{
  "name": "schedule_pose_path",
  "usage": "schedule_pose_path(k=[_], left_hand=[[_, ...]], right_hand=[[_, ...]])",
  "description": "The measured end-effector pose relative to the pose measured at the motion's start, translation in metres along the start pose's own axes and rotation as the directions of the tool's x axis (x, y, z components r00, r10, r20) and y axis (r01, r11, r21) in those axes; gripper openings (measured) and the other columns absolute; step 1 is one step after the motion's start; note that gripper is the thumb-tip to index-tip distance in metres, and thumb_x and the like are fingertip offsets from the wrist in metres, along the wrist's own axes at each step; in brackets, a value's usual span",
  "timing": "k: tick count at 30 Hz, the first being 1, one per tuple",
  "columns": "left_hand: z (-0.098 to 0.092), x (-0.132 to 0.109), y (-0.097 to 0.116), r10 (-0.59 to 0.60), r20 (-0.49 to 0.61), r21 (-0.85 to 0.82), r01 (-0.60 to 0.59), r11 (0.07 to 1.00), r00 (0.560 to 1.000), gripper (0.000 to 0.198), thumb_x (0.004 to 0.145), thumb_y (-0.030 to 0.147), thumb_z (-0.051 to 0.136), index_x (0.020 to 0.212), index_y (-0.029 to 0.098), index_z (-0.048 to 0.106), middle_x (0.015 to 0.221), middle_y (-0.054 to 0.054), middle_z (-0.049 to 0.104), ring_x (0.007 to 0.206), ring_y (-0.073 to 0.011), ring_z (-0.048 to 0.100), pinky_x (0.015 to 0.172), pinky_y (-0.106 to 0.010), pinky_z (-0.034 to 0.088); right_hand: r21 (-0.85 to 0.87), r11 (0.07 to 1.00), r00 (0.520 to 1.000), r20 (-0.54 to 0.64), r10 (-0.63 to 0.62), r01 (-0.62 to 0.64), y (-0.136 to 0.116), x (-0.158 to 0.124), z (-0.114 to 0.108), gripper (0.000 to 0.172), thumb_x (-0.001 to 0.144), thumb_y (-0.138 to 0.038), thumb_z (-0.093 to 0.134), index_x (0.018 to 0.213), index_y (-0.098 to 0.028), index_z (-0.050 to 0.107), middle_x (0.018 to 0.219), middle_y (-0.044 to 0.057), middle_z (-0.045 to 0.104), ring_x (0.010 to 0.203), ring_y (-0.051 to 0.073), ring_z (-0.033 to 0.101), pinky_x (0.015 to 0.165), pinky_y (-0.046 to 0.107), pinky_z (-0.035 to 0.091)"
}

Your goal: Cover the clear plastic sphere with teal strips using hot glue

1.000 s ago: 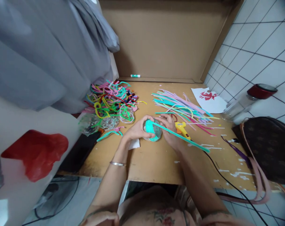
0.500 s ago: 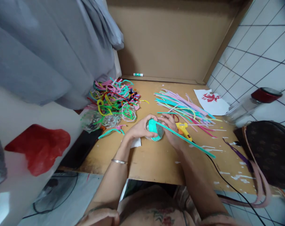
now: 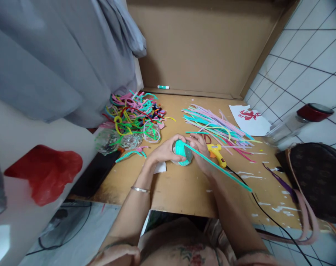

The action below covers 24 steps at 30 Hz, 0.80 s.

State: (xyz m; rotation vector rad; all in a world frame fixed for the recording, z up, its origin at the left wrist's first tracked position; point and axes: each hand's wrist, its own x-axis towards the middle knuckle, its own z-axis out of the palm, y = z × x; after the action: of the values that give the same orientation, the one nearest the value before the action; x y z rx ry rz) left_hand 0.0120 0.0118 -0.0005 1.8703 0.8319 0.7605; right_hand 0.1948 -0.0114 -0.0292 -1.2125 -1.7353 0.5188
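Note:
My left hand (image 3: pixel 168 148) is wrapped around a small clear plastic container (image 3: pixel 188 154), tilted on its side over the table. Bands of teal pipe cleaner (image 3: pixel 180 147) cover part of its wall. A free length of teal pipe cleaner (image 3: pixel 220 168) sticks out from the container toward the lower right, passing in front of my right wrist. My right hand (image 3: pixel 200 146) is closed at the container's right side, thumb and bent fingers by the start of that free length; its exact grip is partly hidden.
A yellow glue gun (image 3: pixel 218 155) with a black cord lies right of my hands, near red-handled scissors (image 3: pixel 205 138). Pipe cleaners (image 3: pixel 212 123) lie behind; a tangled pile (image 3: pixel 134 114) is at left. A bottle (image 3: pixel 298 123) and brown bag (image 3: pixel 317 177) stand at right.
The free end of the teal pipe cleaner has swung slightly down and left. My right fingers have shifted a little; my left hand keeps its hold on the container.

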Motion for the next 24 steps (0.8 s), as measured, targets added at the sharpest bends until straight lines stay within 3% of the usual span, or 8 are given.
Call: schedule_pose_path(k=[3, 8, 14, 24], left_hand=[[0.000, 0.000, -0.001, 0.007, 0.003, -0.034, -0.007, 0.999, 1.000, 0.058, 0.056, 0.032, 0.078, 0.105, 0.020, 0.048, 0.106, -0.001, 0.057, 0.090, -0.0160, 0.054, 0.078, -0.026, 0.045], [0.000, -0.001, -0.002, -0.029, -0.007, 0.031, 0.030, 0.999, 1.000, 0.059, 0.057, 0.034, 0.078, 0.107, 0.021, 0.049, 0.101, 0.000, 0.056, 0.084, -0.0149, 0.053, 0.074, -0.025, 0.045], [0.000, 0.000, 0.003, -0.016, -0.008, 0.012, 0.016, 1.000, 1.000, 0.057, 0.057, 0.031, 0.077, 0.105, 0.020, 0.049, 0.103, -0.001, 0.054, 0.088, -0.0152, 0.052, 0.077, -0.025, 0.045], [0.002, 0.002, -0.003, 0.024, -0.024, -0.008, -0.024, 1.000, 0.999, 0.055, 0.059, 0.030, 0.076, 0.106, 0.020, 0.049, 0.102, -0.001, 0.054, 0.094, -0.0173, 0.053, 0.084, -0.028, 0.044]], right_hand=[[0.013, 1.000, 0.999, 0.033, -0.005, 0.005, -0.004, -0.001, -0.002, 0.043, 0.094, -0.049, 0.031, 0.112, -0.028, 0.065, 0.125, 0.008, 0.055, 0.123, 0.027, 0.049, 0.106, 0.049, 0.038], [0.061, 0.998, 0.994, -0.108, 0.022, -0.016, -0.016, 0.000, -0.010, 0.041, 0.095, -0.044, 0.031, 0.101, -0.021, 0.065, 0.114, 0.010, 0.061, 0.114, 0.023, 0.054, 0.101, 0.042, 0.043], [0.027, 0.998, 0.986, -0.157, -0.058, 0.063, -0.011, 0.002, -0.010, 0.028, 0.090, -0.038, 0.043, 0.096, -0.021, 0.065, 0.101, 0.009, 0.064, 0.101, 0.023, 0.058, 0.091, 0.044, 0.047], [-0.034, 0.996, 0.983, -0.158, -0.090, 0.085, -0.016, 0.001, -0.010, 0.020, 0.087, -0.029, 0.048, 0.092, -0.021, 0.065, 0.099, 0.008, 0.064, 0.099, 0.022, 0.058, 0.091, 0.042, 0.047]])
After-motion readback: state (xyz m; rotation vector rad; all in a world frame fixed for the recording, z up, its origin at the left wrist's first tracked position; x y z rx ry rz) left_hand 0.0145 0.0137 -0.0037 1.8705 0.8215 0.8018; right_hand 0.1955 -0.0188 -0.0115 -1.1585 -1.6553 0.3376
